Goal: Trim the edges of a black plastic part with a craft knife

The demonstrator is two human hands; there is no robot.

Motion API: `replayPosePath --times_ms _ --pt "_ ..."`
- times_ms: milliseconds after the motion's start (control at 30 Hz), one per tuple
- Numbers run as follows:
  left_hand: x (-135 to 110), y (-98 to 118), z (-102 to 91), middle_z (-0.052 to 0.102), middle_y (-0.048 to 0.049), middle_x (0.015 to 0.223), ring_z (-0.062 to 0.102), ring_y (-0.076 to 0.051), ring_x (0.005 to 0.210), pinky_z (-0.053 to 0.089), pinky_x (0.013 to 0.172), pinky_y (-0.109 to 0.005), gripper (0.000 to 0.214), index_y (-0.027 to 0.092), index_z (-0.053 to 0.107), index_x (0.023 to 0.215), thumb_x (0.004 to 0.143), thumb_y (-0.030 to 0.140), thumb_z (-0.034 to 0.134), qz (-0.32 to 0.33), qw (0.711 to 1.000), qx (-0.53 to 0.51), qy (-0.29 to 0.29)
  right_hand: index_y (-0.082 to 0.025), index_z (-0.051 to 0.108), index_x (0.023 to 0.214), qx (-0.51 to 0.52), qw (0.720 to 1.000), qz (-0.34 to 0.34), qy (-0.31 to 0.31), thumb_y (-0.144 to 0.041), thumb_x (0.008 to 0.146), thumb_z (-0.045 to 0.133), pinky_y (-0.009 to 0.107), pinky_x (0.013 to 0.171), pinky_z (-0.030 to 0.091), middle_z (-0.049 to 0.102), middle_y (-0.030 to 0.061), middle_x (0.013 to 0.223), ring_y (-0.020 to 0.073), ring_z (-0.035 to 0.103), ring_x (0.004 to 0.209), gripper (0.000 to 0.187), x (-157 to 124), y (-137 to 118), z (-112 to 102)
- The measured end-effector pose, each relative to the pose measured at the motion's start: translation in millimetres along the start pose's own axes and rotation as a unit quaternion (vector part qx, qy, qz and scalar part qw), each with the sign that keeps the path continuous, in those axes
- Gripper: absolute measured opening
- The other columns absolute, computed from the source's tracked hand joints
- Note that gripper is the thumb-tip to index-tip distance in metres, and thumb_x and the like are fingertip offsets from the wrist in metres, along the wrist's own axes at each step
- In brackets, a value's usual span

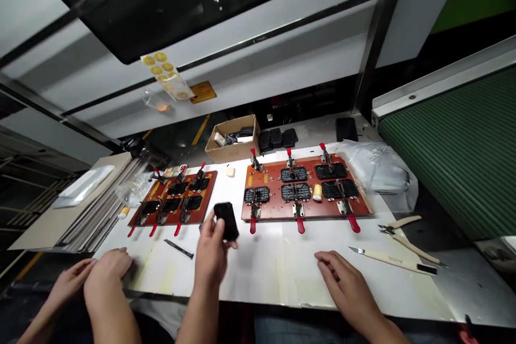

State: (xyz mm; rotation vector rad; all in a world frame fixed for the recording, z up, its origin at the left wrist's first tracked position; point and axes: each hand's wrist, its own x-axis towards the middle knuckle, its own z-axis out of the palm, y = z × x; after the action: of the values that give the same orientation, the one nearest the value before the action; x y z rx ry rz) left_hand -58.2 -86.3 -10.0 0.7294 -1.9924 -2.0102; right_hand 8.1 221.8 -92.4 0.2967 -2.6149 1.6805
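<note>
Left hand (pixel 210 253) gripping black part (pixel 226 220), right hand (pixel 342 279) flat on white table (pixel 274 269)

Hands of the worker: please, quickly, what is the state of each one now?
Left hand: closed on a small black part, held above the white table.
Right hand: open, holding nothing, resting flat on the table.

A white worktable (pixel 282 274) runs across the view, backed by a pale machine housing (pixel 282 27) with a dark window (pixel 169 5). On the right a green ribbed conveyor belt (pixel 451 156) slopes away, and yellow floor lines (pixel 200 130) show behind the table.
</note>
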Motion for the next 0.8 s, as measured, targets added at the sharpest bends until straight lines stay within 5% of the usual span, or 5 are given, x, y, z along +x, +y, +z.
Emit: replayPosePath --times_ms 133,300,400,500,800 --pt "107 20 -0.5 0.065 0.0000 0.092 0.056 -0.008 0.061 0.043 0.047 -0.018 0.040 0.018 0.062 0.125 0.093 0.038 0.075 0.033 0.994 0.105 -0.015 -0.027 0.067 0.113 -0.030 0.998 -0.033 -0.042 -0.033 0.109 0.045 0.028 0.081 0.060 0.074 0.0030 0.101 0.0187 0.074 0.089 0.023 -1 15 5" --pt "181 15 54.4 0.071 -0.0046 0.103 0.069 -0.015 0.082 0.062 0.072 -0.032 0.025 0.014 0.067 0.113 0.100 0.036 0.068 0.020 0.957 0.254 -0.139 -0.026 0.067 0.111 -0.034 0.997 -0.056 -0.030 -0.031 0.109 0.044 0.027 0.079 0.060 0.074 0.0032 0.098 0.0181 0.074 0.086 0.024 -2 16 10" --pt "196 13 85.3 0.072 -0.0065 0.111 0.071 -0.019 0.093 0.063 0.081 -0.038 0.027 0.014 0.068 0.116 0.099 0.036 0.069 0.044 0.921 0.330 -0.200 -0.025 0.067 0.109 -0.036 0.997 -0.063 -0.019 -0.029 0.108 0.043 0.026 0.078 0.060 0.074 0.0029 0.096 0.0176 0.074 0.084 0.024 -1 17 10" --pt "200 12 100.0 0.070 -0.0087 0.122 0.070 -0.023 0.105 0.061 0.091 -0.044 0.030 0.015 0.067 0.120 0.098 0.036 0.069 0.087 0.893 0.395 -0.198 -0.025 0.067 0.108 -0.039 0.997 -0.067 -0.020 -0.028 0.108 0.043 0.026 0.076 0.059 0.073 0.0021 0.094 0.0169 0.073 0.082 0.024 0 19 12" --pt "212 3 96.5 0.064 -0.0110 0.137 0.064 -0.028 0.122 0.055 0.103 -0.052 0.035 0.017 0.066 0.126 0.097 0.037 0.070 0.151 0.857 0.469 -0.153 -0.026 0.071 0.102 -0.032 0.996 -0.080 0.026 -0.035 0.107 0.045 0.023 0.067 0.060 0.072 0.0015 0.083 0.0165 0.071 0.069 0.028 4 19 15"
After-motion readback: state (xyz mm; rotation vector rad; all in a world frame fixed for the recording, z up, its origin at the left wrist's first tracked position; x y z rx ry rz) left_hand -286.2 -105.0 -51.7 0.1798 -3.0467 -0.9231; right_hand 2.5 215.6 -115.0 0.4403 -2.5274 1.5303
